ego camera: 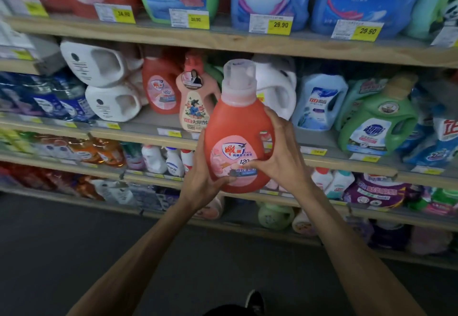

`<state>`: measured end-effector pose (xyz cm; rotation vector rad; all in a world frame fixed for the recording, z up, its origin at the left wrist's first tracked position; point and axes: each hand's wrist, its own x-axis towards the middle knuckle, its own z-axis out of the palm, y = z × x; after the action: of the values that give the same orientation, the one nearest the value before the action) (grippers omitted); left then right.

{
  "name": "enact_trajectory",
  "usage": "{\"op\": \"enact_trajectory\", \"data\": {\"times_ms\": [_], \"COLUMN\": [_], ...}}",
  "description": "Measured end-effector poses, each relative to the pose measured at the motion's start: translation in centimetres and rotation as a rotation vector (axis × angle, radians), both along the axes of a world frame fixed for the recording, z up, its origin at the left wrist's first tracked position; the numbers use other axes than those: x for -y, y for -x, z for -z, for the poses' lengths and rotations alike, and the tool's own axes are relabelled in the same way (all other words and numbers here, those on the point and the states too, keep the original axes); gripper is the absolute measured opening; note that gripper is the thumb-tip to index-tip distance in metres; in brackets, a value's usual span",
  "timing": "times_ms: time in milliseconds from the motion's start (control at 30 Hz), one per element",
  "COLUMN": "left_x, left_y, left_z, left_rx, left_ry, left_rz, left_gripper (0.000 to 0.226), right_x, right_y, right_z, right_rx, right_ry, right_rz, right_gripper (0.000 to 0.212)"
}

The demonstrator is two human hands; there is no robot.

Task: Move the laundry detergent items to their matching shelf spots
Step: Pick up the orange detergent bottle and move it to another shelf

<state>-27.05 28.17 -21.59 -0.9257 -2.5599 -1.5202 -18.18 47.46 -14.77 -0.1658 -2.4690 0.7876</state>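
Bottle: the orange detergent bottle [239,130] is upright at frame centre, in front of the shelves and resting on none.
Why so: label faces the camera, probably to match it to stock; a matching bottle [161,88] stands left of centre on the middle shelf [133,134].
Left hand [205,182]: grip closed on the lower left side, thumb on the label.
Right hand [280,157]: grip wrapped round the right side.
Arms: both reach up from the bottom of the frame, converging.

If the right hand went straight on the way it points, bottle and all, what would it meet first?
The right hand, its grip on the red bottle, points up and in toward the middle shelf. Probably the white jug standing behind the bottle comes first, though depth is hard to judge.
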Motion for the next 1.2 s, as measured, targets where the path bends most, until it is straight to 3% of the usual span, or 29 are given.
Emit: {"op": "enact_trajectory", "data": {"times_ms": [267, 633, 1200], "left_x": [10.0, 17.8, 21.0], "left_y": [-1.1, 2.5, 26.9], "left_z": [-0.3, 0.1, 2.1], "left_rx": [0.133, 0.248, 0.369], "left_ry": [0.004, -0.048, -0.054], "left_rz": [0.000, -0.060, 0.060], "left_gripper": [0.127, 0.128, 0.118], "right_x": [8.9, 16.1, 19.4], "right_y": [-0.2, 5.1, 28.2], "right_z": [0.6, 0.7, 2.8], "right_rx": [0.058, 0.114, 0.216], "right_ry": [0.172, 0.177, 0.206], "right_rz": [-0.059, -0.118, -0.036], "right_gripper": [0.132, 0.133, 0.136]}}
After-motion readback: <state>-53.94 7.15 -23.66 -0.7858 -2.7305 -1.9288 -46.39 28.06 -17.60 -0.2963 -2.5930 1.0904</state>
